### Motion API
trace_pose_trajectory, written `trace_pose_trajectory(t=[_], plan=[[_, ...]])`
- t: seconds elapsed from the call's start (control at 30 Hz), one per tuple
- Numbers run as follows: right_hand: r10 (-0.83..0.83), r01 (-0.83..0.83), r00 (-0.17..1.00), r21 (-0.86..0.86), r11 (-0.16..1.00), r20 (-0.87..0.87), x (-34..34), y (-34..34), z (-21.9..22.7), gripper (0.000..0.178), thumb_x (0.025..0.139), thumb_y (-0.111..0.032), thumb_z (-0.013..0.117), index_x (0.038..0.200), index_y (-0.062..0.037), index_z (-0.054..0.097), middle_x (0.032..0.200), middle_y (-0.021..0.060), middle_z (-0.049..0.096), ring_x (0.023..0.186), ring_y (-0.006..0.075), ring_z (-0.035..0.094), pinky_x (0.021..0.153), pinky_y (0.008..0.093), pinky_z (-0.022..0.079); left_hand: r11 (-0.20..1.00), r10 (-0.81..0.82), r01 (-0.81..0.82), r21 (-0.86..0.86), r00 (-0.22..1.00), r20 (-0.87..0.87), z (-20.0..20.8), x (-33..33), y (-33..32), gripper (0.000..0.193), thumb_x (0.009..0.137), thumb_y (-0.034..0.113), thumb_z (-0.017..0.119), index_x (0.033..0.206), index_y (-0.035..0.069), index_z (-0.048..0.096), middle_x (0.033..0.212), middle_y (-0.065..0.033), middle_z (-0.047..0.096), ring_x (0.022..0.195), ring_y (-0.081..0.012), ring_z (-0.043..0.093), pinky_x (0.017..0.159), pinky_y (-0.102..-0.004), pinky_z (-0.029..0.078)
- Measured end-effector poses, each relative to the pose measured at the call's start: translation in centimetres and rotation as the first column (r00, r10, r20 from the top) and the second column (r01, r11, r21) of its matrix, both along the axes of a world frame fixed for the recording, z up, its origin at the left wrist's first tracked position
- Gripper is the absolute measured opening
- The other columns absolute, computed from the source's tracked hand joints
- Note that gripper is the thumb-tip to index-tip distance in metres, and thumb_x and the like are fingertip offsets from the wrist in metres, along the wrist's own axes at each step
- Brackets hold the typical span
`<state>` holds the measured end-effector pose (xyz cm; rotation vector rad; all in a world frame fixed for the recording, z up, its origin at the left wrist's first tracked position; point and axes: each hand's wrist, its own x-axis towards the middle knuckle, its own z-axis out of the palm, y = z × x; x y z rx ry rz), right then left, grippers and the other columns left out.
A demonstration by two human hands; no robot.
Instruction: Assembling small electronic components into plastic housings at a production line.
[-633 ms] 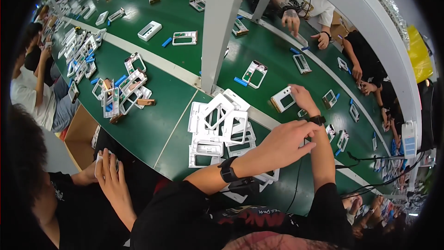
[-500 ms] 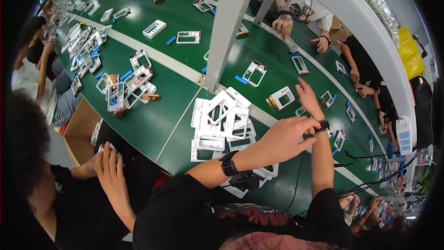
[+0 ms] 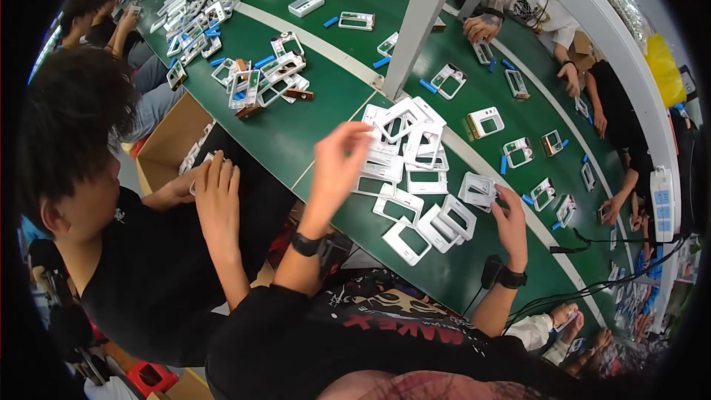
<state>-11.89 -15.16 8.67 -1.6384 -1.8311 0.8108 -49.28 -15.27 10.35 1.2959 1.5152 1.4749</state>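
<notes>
Table (image 3: 274, 144) deep green w/ pale stripes (image 3: 341, 61); frames (image 3: 437, 230) white, ctr; blocks (image 3: 428, 87) bright blue, top & rt. Shirt (image 3: 400, 318) btm ctr: blk w/ red-and-cream print; watches (image 3: 306, 244) blk too. Bag (image 3: 661, 70) upper rt yellow, box (image 3: 167, 141) lt brown-tan, stool (image 3: 167, 379) btm lt red.

A factory: workers (image 3: 148, 274) line a long green bench (image 3: 296, 141) strewn with white frames (image 3: 478, 187).

Bare green surface (image 3: 296, 133) gives passage between the left fingers (image 3: 352, 132) and the jumbled housings (image 3: 280, 69). White plastic frames (image 3: 385, 168) crowd toward the right fingers (image 3: 511, 198); beyond, a grey post (image 3: 421, 26) blocks the way.
</notes>
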Motion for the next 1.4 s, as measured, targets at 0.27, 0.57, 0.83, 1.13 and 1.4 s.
trace_pose_trajectory(t=[0.27, 0.57, 0.83, 1.13, 1.4], plan=[[0.057, -0.057, 0.998, 0.033, 0.998, -0.016, -2.2, -0.8, 2.1, 0.041, 0.087, -0.007, 0.061, 0.128, -0.0069, 0.056, 0.121, 0.0114, 0.058, 0.108, 0.0262, 0.058, 0.088, 0.0348, 0.046, 0.841, 0.492, -0.528, 0.116, 0.658, -0.571, -5.4, -8.1, 1.0, 0.026, 0.08, 0.005, 0.067, 0.106, 0.005, 0.065, 0.107, -0.0131, 0.06, 0.1, -0.0323, 0.057, 0.086, -0.0427, 0.047], [0.074, -0.071, 0.996, 0.051, 0.996, -0.058, 1.2, 1.6, 4.3, 0.042, 0.086, -0.005, 0.061, 0.127, -0.0049, 0.056, 0.122, 0.0131, 0.058, 0.107, 0.0272, 0.059, 0.09, 0.0357, 0.046, 0.77, 0.441, -0.623, 0.137, 0.365, -0.82, -2.4, -11.8, 12.6, 0.034, 0.074, 0.012, 0.072, 0.108, 0.008, 0.066, 0.112, -0.0117, 0.06, 0.109, -0.0361, 0.05, 0.093, -0.0481, 0.042], [0.039, -0.038, 0.999, 0.068, 0.997, -0.016, 5.1, 5.1, 4.0, 0.042, 0.085, -0.003, 0.062, 0.127, -0.0022, 0.055, 0.122, 0.0151, 0.058, 0.109, 0.03, 0.058, 0.094, 0.0365, 0.045, 0.85, 0.005, -0.457, -0.261, 0.504, -0.864, 0.1, -11.5, 21.1, 0.053, 0.064, 0.031, 0.081, 0.109, 0.007, 0.066, 0.122, -0.012, 0.059, 0.113, -0.037, 0.048, 0.095, -0.0521, 0.037], [0.025, -0.022, 0.999, 0.07, 0.997, -0.039, 8.6, 5.7, 2.7, 0.042, 0.085, -0.001, 0.06, 0.126, -0.0029, 0.056, 0.121, 0.012, 0.059, 0.107, 0.0236, 0.058, 0.09, 0.0335, 0.045, 0.857, 0.15, -0.507, -0.092, 0.416, -0.897, -2.3, -9.3, 23.3, 0.068, 0.056, 0.035, 0.087, 0.115, 0.009, 0.064, 0.128, -0.0116, 0.056, 0.123, -0.0356, 0.041, 0.097, -0.0563, 0.032], [0.051, -0.047, 0.997, 0.074, 0.996, -0.053, 9.5, 4.1, 3.2, 0.042, 0.085, -0.002, 0.061, 0.126, -0.0027, 0.056, 0.12, 0.0133, 0.059, 0.106, 0.0259, 0.058, 0.091, 0.0336, 0.045, 0.929, 0.176, -0.371, 0.009, 0.42, -0.89, -0.2, -3.7, 20.5, 0.08, 0.052, 0.034, 0.09, 0.121, 0.013, 0.057, 0.122, -0.0095, 0.059, 0.12, -0.0338, 0.047, 0.099, -0.0546, 0.029]])
